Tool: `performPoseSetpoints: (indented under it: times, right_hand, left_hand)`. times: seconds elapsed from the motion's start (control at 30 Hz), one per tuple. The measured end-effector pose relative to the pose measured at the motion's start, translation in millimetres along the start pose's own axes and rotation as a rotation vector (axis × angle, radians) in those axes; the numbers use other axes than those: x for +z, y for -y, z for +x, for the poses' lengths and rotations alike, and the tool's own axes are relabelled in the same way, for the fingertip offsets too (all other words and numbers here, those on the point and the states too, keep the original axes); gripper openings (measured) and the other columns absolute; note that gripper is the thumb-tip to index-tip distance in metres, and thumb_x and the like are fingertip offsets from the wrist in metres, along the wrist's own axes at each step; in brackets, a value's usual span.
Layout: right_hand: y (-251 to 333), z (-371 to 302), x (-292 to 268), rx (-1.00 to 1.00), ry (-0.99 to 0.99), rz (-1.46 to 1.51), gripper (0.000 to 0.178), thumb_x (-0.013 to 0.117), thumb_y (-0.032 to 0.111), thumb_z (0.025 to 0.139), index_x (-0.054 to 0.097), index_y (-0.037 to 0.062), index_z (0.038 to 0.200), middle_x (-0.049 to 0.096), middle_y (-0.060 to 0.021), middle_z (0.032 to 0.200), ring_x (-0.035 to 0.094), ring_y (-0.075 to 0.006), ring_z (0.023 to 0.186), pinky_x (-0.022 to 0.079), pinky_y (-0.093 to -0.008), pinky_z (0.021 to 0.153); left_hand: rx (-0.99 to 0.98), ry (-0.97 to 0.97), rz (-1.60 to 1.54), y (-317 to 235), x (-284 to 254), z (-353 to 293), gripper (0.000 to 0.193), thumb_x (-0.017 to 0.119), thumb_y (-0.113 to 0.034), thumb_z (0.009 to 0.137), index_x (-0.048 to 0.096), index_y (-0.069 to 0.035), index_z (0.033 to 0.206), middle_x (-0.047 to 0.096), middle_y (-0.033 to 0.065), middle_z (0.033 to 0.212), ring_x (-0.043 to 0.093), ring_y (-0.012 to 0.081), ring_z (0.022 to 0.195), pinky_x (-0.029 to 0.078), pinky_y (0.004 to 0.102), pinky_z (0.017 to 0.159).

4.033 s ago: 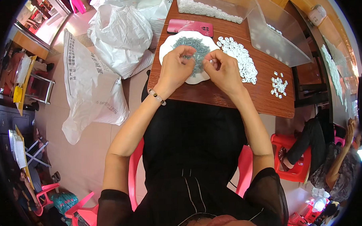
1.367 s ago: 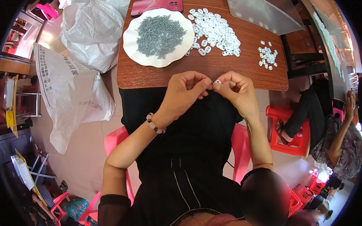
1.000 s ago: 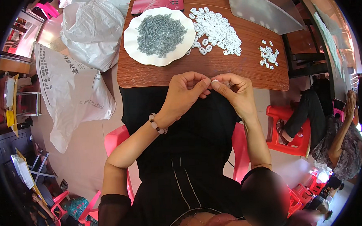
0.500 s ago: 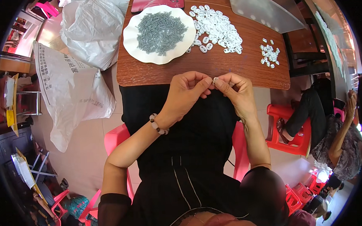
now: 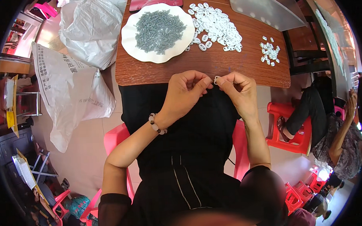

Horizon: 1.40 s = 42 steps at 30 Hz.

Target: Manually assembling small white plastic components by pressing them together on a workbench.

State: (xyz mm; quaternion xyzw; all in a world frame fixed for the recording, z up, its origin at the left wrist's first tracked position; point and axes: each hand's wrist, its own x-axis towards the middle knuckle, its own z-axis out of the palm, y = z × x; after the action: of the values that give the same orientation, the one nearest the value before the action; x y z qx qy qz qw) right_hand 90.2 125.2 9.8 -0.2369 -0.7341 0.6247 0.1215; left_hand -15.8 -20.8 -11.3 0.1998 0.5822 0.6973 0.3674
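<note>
Just off the near edge of the brown wooden table [image 5: 159, 74], my two hands meet fingertip to fingertip over my lap. Between thumb and forefinger, my right hand [image 5: 242, 90] pinches a small white oval plastic piece with holes [image 5: 216, 80]. My left hand [image 5: 182, 91] is closed in a pinch beside it; whatever its fingertips hold is too small to make out. Beyond them stands a white scalloped plate [image 5: 127, 45] heaped with short grey translucent tubes [image 5: 161, 32]. A large pile of white two-holed oval pieces [image 5: 218, 26] spreads to its right.
A smaller group of white pieces [image 5: 270, 53] lies near the table's right edge. A red phone [image 5: 155, 0] lies behind the plate, and a grey panel [image 5: 269, 10] stands at the back right. White sacks [image 5: 74, 89] sit left, a red stool [image 5: 291, 127] right, beside a seated person.
My fingertips have drawn slightly apart, the right hand shifting a little to the right. More of the white piece shows between them. The piles look the same.
</note>
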Motion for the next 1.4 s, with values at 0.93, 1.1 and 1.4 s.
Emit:
performPoseSetpoints:
  times: [0.93,1.1,1.4]
  right_hand:
    - [4.5,6.6,-18.4,-0.197,-0.221,-0.031,0.011,0.068,0.008,0.084,0.069,-0.0011,0.077,0.054,0.0055,0.06,0.039,-0.0006,0.056,0.031,-0.019,0.051]
    - [-1.7,6.6,-22.2,-0.215,-0.243,-0.033,0.012,0.068,0.008,0.084,0.069,-0.0009,0.077,0.055,0.0054,0.061,0.04,-0.0004,0.057,0.031,-0.0189,0.051]
    - [-2.3,9.0,-19.2,-0.202,-0.286,-0.018,0.013,0.068,0.01,0.086,0.068,-0.0007,0.078,0.054,0.0064,0.062,0.041,-0.0008,0.058,0.032,-0.0189,0.053]
  left_hand:
    - [0.157,0.127,0.224,-11.6,27.5,44.5,0.013,0.064,-0.007,0.087,0.066,0.005,0.089,0.067,0.0052,0.075,0.06,0.006,0.066,0.049,0.0194,0.058]
    - [0.119,0.136,0.061,-5.8,34.3,50.0,0.014,0.063,-0.006,0.086,0.066,0.008,0.085,0.066,0.0059,0.071,0.059,0.0069,0.061,0.048,0.0209,0.056]
    - [-0.041,0.184,-0.133,-8.9,27.8,50.6,0.028,0.06,-0.023,0.092,0.067,0.004,0.09,0.067,0.0074,0.079,0.058,0.0071,0.064,0.048,0.0196,0.059]
